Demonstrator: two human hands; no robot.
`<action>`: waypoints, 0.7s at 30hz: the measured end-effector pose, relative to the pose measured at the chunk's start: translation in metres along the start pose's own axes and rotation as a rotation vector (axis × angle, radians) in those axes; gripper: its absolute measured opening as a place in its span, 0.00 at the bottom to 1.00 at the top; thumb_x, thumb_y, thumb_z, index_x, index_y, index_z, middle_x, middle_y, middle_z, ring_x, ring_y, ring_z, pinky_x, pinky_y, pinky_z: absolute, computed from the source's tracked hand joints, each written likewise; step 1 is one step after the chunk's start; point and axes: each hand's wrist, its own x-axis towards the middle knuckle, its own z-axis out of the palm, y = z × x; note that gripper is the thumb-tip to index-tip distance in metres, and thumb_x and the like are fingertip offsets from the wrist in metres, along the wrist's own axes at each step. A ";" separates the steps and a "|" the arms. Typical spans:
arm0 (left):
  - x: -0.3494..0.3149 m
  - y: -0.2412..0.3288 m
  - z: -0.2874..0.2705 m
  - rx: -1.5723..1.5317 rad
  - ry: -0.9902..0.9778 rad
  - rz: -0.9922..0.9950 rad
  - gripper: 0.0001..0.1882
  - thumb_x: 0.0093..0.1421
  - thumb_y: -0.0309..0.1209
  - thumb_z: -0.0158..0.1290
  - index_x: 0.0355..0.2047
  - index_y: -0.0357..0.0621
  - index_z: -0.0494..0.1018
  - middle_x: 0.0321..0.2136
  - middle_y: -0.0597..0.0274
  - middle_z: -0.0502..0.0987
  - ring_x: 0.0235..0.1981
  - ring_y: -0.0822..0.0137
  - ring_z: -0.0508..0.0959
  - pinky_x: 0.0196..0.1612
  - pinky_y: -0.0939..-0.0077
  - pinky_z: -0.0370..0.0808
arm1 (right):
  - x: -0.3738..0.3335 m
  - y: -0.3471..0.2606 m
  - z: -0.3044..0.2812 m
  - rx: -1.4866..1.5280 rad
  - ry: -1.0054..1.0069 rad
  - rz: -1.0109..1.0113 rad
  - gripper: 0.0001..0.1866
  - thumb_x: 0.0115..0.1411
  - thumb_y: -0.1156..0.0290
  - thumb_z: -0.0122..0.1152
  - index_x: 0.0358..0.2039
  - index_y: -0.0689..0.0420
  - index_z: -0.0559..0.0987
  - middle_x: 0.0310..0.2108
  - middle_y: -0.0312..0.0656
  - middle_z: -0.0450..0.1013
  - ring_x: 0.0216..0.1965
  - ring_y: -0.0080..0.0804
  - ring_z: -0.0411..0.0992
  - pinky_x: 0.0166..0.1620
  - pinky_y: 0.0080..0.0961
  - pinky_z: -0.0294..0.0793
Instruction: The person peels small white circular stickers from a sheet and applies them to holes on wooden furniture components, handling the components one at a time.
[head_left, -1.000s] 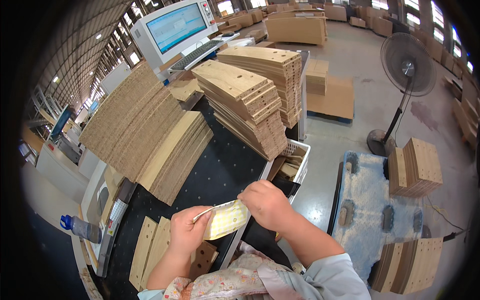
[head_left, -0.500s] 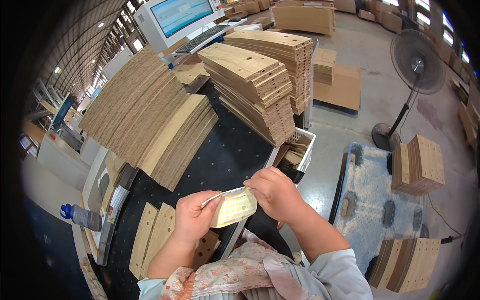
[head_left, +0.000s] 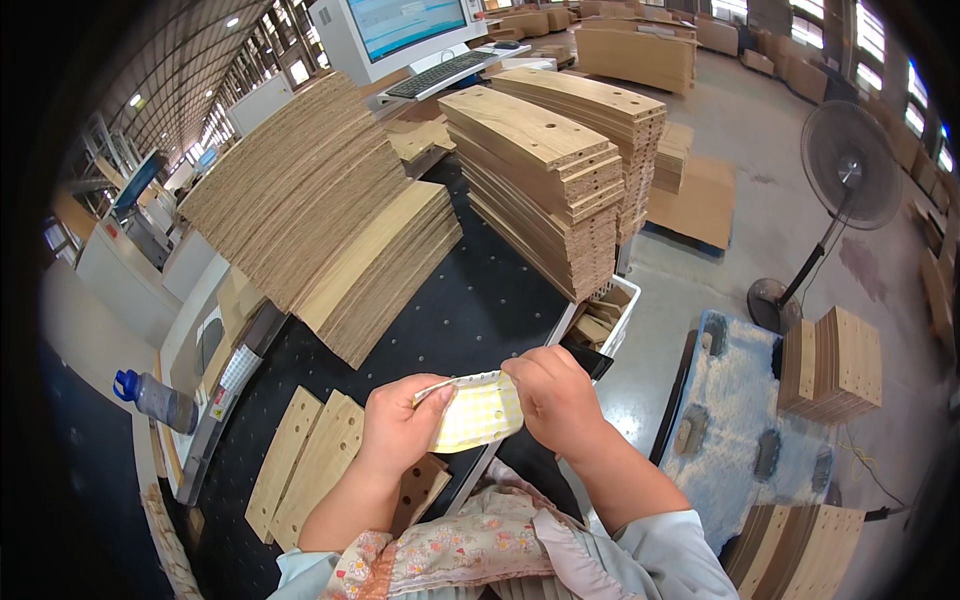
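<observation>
Both my hands hold one small yellow checked cloth piece (head_left: 478,413) with a white edge, above the near edge of a black perforated table (head_left: 470,310). My left hand (head_left: 400,428) pinches its left end and my right hand (head_left: 552,398) grips its right side. Just below my left hand lie flat wooden boards with drilled holes (head_left: 310,465). Floral sleeve covers (head_left: 450,555) wrap my forearms.
Tall stacks of curved wooden boards (head_left: 545,175) and a slanted pile of thin boards (head_left: 320,210) fill the table. A white bin of offcuts (head_left: 605,322) hangs at its right edge. A monitor (head_left: 400,30), a standing fan (head_left: 850,180), a water bottle (head_left: 155,398) and floor stacks (head_left: 830,365) surround it.
My view has tipped down and closer to the table. Both hands keep hold of the cloth piece, which has turned slightly and sits a little lower between them.
</observation>
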 end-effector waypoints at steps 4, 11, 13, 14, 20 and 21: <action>-0.003 -0.010 -0.004 -0.170 -0.006 -0.092 0.08 0.58 0.28 0.54 0.31 0.33 0.76 0.23 0.62 0.78 0.25 0.77 0.75 0.30 0.81 0.72 | 0.000 -0.003 0.004 0.039 0.011 -0.007 0.16 0.39 0.83 0.58 0.33 0.58 0.75 0.30 0.40 0.70 0.33 0.40 0.68 0.36 0.31 0.71; -0.006 -0.015 -0.010 -0.258 0.004 -0.152 0.08 0.59 0.28 0.54 0.31 0.33 0.76 0.23 0.64 0.78 0.25 0.79 0.74 0.29 0.82 0.72 | 0.001 -0.008 -0.006 0.454 -0.057 0.374 0.12 0.45 0.83 0.59 0.33 0.61 0.76 0.29 0.40 0.72 0.34 0.37 0.71 0.39 0.27 0.71; -0.007 -0.012 -0.010 -0.197 0.000 -0.119 0.07 0.58 0.28 0.54 0.31 0.34 0.76 0.23 0.62 0.78 0.25 0.78 0.75 0.29 0.81 0.72 | 0.001 -0.005 -0.006 0.527 -0.063 0.376 0.13 0.46 0.81 0.62 0.36 0.62 0.75 0.30 0.41 0.71 0.34 0.34 0.71 0.38 0.26 0.70; -0.007 -0.011 -0.010 -0.166 -0.005 -0.104 0.07 0.58 0.27 0.54 0.31 0.34 0.76 0.23 0.62 0.78 0.25 0.77 0.75 0.29 0.81 0.73 | 0.005 -0.004 -0.007 0.439 -0.057 0.274 0.14 0.46 0.81 0.63 0.36 0.62 0.75 0.30 0.40 0.71 0.33 0.32 0.70 0.37 0.25 0.70; -0.008 0.001 -0.011 0.091 0.021 0.042 0.05 0.55 0.25 0.55 0.31 0.36 0.77 0.24 0.53 0.79 0.25 0.66 0.79 0.29 0.78 0.74 | 0.013 -0.012 -0.003 0.125 -0.078 0.034 0.15 0.44 0.79 0.64 0.36 0.61 0.76 0.31 0.43 0.69 0.34 0.39 0.68 0.37 0.30 0.69; -0.008 0.001 -0.011 0.087 0.020 0.042 0.06 0.55 0.25 0.55 0.31 0.35 0.77 0.24 0.53 0.79 0.25 0.66 0.79 0.29 0.77 0.74 | 0.013 -0.014 -0.002 0.125 -0.066 0.029 0.15 0.44 0.79 0.64 0.35 0.61 0.76 0.30 0.43 0.69 0.34 0.40 0.68 0.36 0.31 0.69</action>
